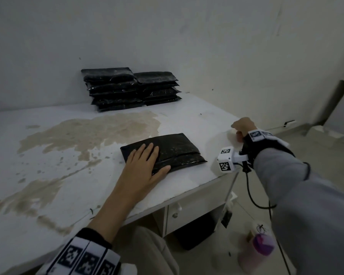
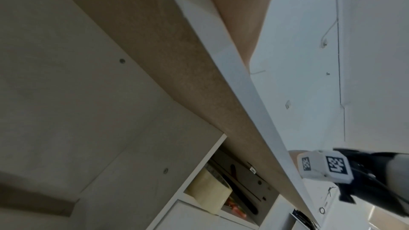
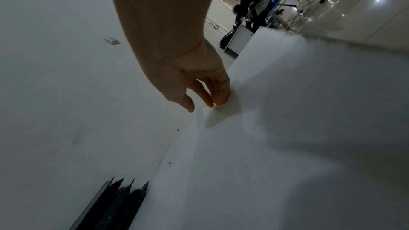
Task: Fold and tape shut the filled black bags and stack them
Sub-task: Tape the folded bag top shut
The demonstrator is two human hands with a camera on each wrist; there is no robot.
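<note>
Head view: left grip point(image 1: 145, 165) flat on bag point(image 1: 175, 149)

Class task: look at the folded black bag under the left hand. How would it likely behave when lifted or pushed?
The folded black bag looks plump, so probably hefty for its size. Its glossy skin may slide easily on the table. The fold looks untaped, held by the left hand, so it may spring open when lifted.

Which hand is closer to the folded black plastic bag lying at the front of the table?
Left. The left hand lies flat on the folded black plastic bag. The right hand is off to its right, at the white table's edge.
</note>
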